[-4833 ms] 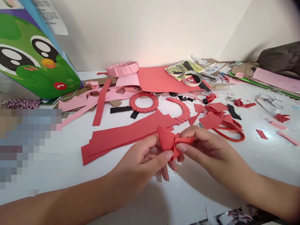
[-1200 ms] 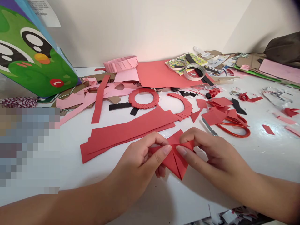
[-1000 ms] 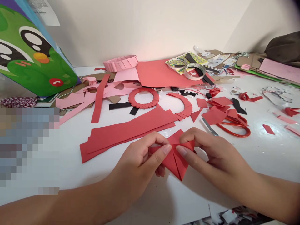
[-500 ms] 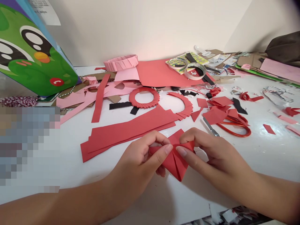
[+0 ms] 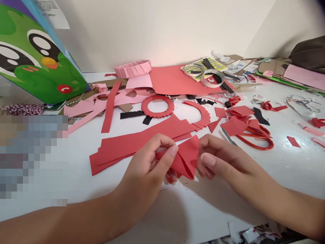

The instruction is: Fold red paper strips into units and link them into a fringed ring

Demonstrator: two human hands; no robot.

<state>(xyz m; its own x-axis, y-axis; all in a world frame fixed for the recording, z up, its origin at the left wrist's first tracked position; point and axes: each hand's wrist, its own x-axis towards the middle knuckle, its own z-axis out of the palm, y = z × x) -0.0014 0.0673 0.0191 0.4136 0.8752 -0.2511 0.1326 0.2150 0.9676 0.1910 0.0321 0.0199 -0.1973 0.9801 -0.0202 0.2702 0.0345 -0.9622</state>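
Observation:
A folded piece of red paper is pinched at its left side between the thumb and fingers of my left hand. It is tilted above the white table, with a creased fold opening toward its lower tip. My right hand is beside the paper's right edge, thumb and fingers apart; whether a fingertip touches the edge I cannot tell. Just beyond my hands lies a stack of long red paper strips. Farther back are a pleated red paper ring and a partial ring of the same kind.
Orange-handled scissors lie right, partly under red paper scraps. Tape rolls rest on a red sheet near a pleated pink ring. A green cartoon box stands left; a dark pouch is at far right.
My right thumb and fingers have come off the red paper's right side and spread apart. My left hand keeps its pinch, and the paper has turned and risen slightly.

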